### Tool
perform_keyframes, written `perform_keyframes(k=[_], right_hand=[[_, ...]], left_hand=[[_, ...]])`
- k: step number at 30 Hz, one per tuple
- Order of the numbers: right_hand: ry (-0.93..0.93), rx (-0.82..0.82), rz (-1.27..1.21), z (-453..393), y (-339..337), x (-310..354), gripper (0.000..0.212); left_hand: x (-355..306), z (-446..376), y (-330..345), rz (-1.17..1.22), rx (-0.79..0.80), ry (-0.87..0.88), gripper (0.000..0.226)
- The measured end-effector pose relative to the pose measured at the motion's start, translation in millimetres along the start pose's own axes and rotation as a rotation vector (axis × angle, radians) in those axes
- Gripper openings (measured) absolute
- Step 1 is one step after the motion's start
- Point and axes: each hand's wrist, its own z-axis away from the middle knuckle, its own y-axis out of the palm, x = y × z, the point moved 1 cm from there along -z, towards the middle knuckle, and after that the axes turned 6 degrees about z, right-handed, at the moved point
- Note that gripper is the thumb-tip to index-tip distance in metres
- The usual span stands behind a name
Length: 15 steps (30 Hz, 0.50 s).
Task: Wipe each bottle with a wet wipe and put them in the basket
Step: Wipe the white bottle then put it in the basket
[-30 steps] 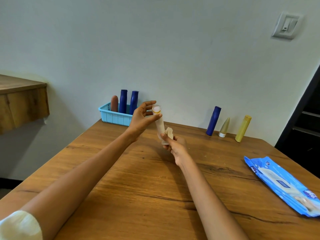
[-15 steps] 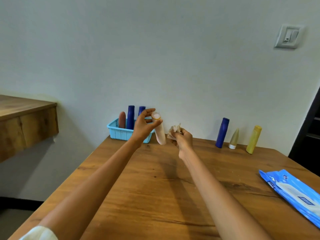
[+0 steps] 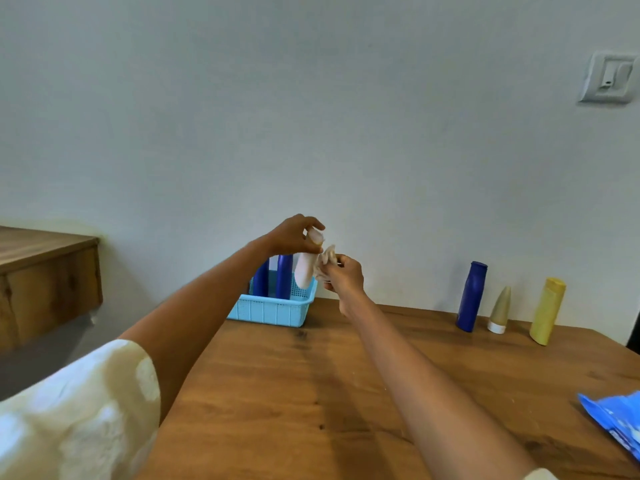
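My left hand (image 3: pixel 292 235) grips the top of a pale pink bottle (image 3: pixel 307 271) and holds it over the right end of the light blue basket (image 3: pixel 273 311). Its lower end hangs just above the basket rim. My right hand (image 3: pixel 344 277) pinches a crumpled wet wipe (image 3: pixel 327 259) right beside the bottle. Two dark blue bottles (image 3: pixel 284 280) stand inside the basket. My left arm hides the basket's left part.
Along the wall at the right stand a dark blue bottle (image 3: pixel 471 296), a small gold cone-shaped tube (image 3: pixel 499 310) and a yellow bottle (image 3: pixel 548 310). A blue wet wipe pack (image 3: pixel 614 419) lies at the table's right edge. A wooden shelf (image 3: pixel 48 271) juts out at the left.
Both hands have moved away from me toward the basket. The pink bottle went from in front of the basket to above its right end. The wipe has come off the bottle's lower part.
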Motion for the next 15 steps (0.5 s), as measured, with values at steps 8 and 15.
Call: perform_keyframes(k=[8,15], right_hand=[[0.041,-0.007,0.004,-26.7,3.0,-30.4,0.011],[0.061,0.007,0.011,-34.4,8.3,-44.1,0.021]], left_hand=[[32.6,-19.8,7.2,-0.415,0.153,0.032,0.058],[42.0,-25.2,15.2,-0.561,0.26,0.021,0.068]])
